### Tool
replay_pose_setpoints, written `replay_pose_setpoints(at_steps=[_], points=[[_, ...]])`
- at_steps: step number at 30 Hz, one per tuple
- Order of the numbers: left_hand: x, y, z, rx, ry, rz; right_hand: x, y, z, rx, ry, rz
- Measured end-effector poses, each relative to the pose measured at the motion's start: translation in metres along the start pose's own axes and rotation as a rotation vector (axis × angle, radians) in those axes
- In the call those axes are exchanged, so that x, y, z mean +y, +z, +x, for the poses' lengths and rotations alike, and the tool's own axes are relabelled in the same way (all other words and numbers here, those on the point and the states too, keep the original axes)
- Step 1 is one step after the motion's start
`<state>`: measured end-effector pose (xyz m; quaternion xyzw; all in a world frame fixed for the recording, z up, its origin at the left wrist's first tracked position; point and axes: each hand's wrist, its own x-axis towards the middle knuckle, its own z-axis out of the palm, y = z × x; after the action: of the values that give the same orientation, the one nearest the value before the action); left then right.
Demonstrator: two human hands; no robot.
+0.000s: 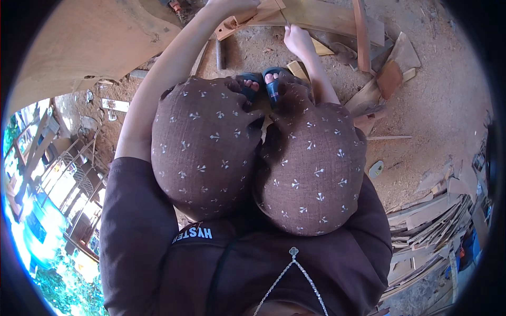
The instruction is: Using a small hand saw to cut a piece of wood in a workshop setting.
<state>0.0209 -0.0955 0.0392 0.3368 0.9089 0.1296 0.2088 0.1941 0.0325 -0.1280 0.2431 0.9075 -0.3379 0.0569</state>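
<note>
At the top edge my left hand (232,5) is partly cut off. Its fingers look closed at a reddish-brown piece of wood (227,27) that has small holes near its end. My right hand (298,40), closed in a fist, grips a thin dark rod-like tool (283,15); its far end runs past the top of the picture, so its kind does not show. The tool crosses over a long, pale wooden board (321,16) lying on the ground. Between my arms are my bent knees in brown patterned cloth, and beyond them my sandalled feet (271,79).
A large wooden slab (100,42) fills the upper left. Offcuts (390,79) and a narrow upright plank (361,37) lie at right on sawdust-covered ground. A short dark cylinder (220,55) lies ahead of my feet. Stacked wood strips (429,226) are at lower right.
</note>
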Motion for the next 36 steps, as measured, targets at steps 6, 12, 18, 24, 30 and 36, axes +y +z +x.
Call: replay_pose_setpoints(at_steps=[6, 12, 18, 24, 30, 36], points=[[-0.012, 0.007, -0.001, 0.019, -0.049, -0.023, 0.021, 0.010, -0.057, 0.002, -0.011, -0.001], [0.008, -0.005, -0.014, -0.027, -0.029, -0.023, 0.015, -0.002, -0.030, -0.023, -0.010, -0.011], [0.021, 0.055, -0.039, 0.099, 0.056, 0.087, 0.014, 0.006, -0.018, 0.079, -0.013, 0.017], [0.032, 0.084, -0.076, 0.007, 0.215, 0.011, -0.023, -0.015, -0.033, 0.051, 0.147, 0.086], [0.041, 0.134, -0.092, -0.005, 0.448, 0.166, 0.002, -0.012, -0.043, 0.071, 0.121, 0.130], [0.023, 0.162, -0.086, 0.086, 0.558, 0.321, -0.010, -0.008, -0.044, 0.115, 0.120, 0.169]])
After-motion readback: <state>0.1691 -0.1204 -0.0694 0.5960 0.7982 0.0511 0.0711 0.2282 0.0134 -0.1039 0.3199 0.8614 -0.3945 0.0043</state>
